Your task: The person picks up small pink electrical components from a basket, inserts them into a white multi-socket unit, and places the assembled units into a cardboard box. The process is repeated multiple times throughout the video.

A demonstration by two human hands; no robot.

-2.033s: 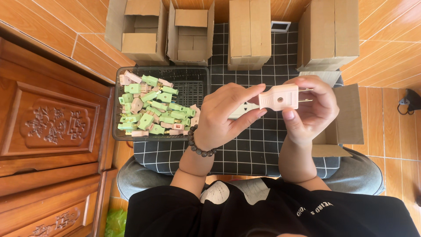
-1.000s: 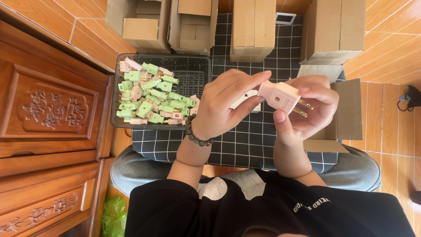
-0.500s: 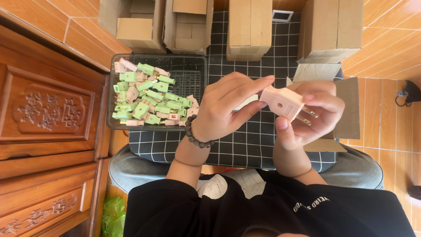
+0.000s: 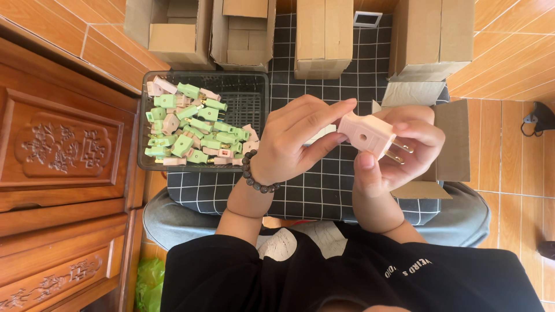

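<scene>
A: Holding a pink plug [image 4: 366,134] above the checkered cloth [image 4: 324,185] on our lap, we note our right hand [image 4: 399,151] grasps it, thumb on its face, fingers behind, metal prongs [image 4: 400,151] pointing toward the cloth's right edge.

B: And our left hand [image 4: 298,141]?

A: Its fingertips pinch the plug's left end; a beaded bracelet [image 4: 254,176] sits on that wrist.

B: Surroundings?

A: A dark basket [image 4: 245,95] rests at the cloth's far-left corner, filled with green and pink plugs [image 4: 193,127]. Cardboard boxes [image 4: 324,34] stand along the far edge. A carved wooden cabinet [image 4: 58,150] is left of the basket.
</scene>
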